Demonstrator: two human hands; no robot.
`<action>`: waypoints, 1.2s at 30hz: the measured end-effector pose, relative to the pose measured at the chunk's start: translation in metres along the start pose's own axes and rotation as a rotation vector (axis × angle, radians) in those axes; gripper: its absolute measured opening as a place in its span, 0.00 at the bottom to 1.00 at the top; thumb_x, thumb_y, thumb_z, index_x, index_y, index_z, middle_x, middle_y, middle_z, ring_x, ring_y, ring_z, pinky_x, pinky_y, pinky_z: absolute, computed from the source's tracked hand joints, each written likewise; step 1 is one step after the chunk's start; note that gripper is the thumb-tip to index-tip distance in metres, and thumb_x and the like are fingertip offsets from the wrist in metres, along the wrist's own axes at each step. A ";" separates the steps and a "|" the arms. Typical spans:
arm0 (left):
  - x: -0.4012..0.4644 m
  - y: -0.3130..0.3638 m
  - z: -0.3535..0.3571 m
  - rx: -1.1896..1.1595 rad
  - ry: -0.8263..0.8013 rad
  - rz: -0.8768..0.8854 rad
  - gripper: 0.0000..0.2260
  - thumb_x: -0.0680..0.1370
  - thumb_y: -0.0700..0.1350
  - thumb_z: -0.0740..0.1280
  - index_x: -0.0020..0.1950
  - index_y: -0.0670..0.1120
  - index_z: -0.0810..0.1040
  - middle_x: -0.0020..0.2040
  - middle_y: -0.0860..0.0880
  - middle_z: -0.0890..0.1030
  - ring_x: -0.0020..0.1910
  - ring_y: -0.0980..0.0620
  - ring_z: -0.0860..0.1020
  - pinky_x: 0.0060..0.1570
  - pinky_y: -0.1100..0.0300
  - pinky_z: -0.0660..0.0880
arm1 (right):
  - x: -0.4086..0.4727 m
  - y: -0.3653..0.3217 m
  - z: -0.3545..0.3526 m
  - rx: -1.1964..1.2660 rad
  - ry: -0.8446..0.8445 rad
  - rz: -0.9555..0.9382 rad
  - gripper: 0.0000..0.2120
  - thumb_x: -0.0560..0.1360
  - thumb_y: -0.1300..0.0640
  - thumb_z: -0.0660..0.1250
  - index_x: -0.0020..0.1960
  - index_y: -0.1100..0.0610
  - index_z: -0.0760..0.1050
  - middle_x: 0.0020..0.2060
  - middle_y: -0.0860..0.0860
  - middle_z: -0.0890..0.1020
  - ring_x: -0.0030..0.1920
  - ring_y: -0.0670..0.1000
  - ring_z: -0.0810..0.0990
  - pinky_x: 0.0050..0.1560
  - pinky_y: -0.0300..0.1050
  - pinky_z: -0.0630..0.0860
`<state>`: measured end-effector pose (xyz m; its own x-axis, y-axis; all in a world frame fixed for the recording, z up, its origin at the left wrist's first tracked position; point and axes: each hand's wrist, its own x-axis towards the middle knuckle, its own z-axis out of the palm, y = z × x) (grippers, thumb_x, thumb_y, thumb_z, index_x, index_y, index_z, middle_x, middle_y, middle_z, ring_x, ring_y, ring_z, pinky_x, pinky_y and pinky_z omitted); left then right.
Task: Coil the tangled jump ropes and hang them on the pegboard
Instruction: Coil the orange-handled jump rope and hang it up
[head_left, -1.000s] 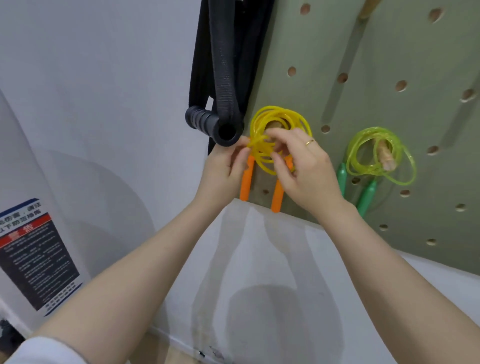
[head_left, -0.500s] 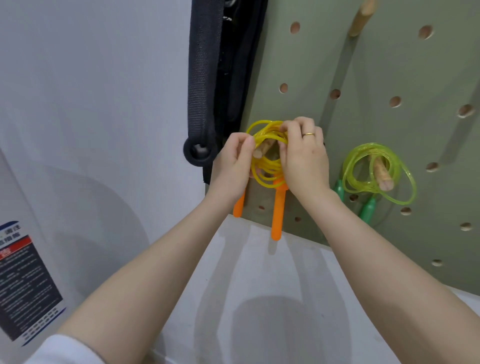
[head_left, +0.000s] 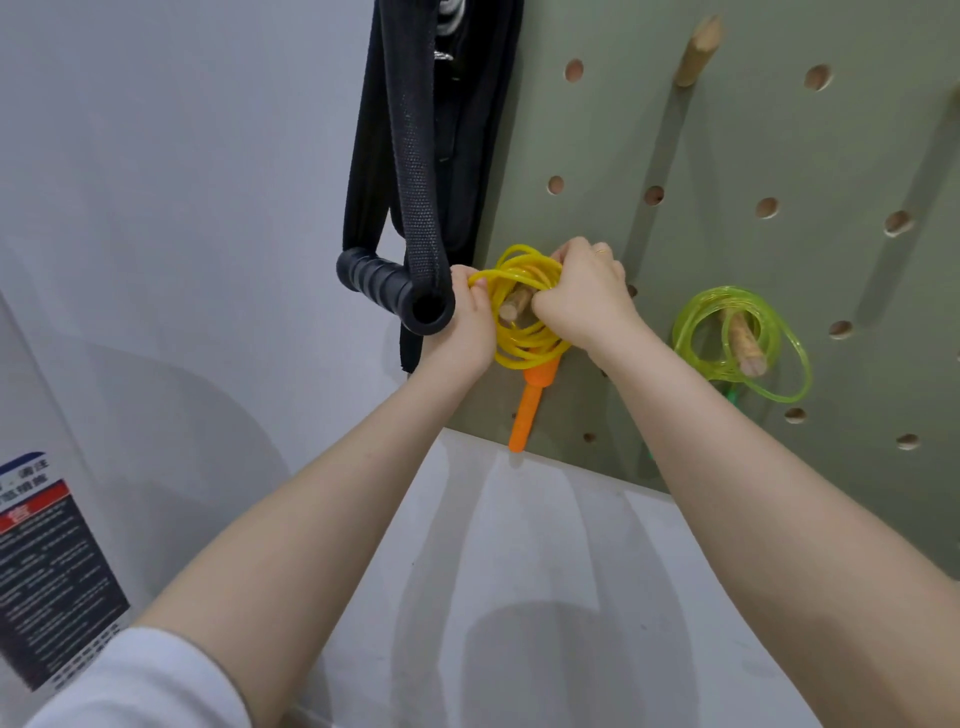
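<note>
Now, head view, the only one I have. Both hands are up at the green pegboard (head_left: 727, 156). My left hand (head_left: 467, 322) pinches the left side of the yellow jump rope coil (head_left: 524, 348), fingers curled on the strands. My right hand (head_left: 582, 296) grips the coil's right side, fingers curled tight round the strands, a ring (head_left: 601, 251) on one finger. Between the two sets of fingers a wooden peg (head_left: 514, 304) pokes through the coil. Below the fingers hangs an orange handle (head_left: 530, 410). Right of my right hand, well apart, a green jump rope (head_left: 779, 338) hangs coiled on its own peg. Just left of my left fingers hangs a black strap with a ribbed grip (head_left: 379, 280).
</note>
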<state>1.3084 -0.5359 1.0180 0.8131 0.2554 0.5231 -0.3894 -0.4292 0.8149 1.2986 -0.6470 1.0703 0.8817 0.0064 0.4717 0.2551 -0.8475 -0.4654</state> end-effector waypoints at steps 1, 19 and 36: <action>-0.004 0.002 -0.002 -0.006 -0.016 0.016 0.06 0.83 0.44 0.50 0.50 0.46 0.65 0.48 0.44 0.71 0.46 0.50 0.70 0.39 0.65 0.65 | -0.002 0.000 -0.001 0.087 -0.014 0.016 0.15 0.71 0.62 0.63 0.57 0.58 0.68 0.55 0.56 0.72 0.57 0.56 0.70 0.53 0.45 0.69; -0.078 0.000 -0.078 -1.002 -0.441 -0.490 0.11 0.75 0.35 0.52 0.51 0.38 0.73 0.45 0.43 0.77 0.42 0.49 0.76 0.50 0.57 0.76 | -0.095 -0.032 0.021 -0.012 0.064 -0.289 0.19 0.70 0.48 0.68 0.57 0.53 0.67 0.43 0.50 0.78 0.47 0.54 0.75 0.41 0.47 0.69; -0.076 -0.015 -0.104 -0.445 -0.779 -0.187 0.12 0.66 0.40 0.66 0.48 0.42 0.79 0.39 0.44 0.76 0.39 0.51 0.75 0.43 0.61 0.74 | -0.124 -0.011 0.014 0.140 0.196 -0.352 0.28 0.66 0.39 0.67 0.62 0.49 0.73 0.51 0.49 0.75 0.54 0.49 0.73 0.55 0.44 0.70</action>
<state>1.2076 -0.4589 0.9914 0.8786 -0.4388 0.1886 -0.2216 -0.0248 0.9748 1.1926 -0.6309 1.0064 0.6424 0.1696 0.7474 0.5902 -0.7316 -0.3413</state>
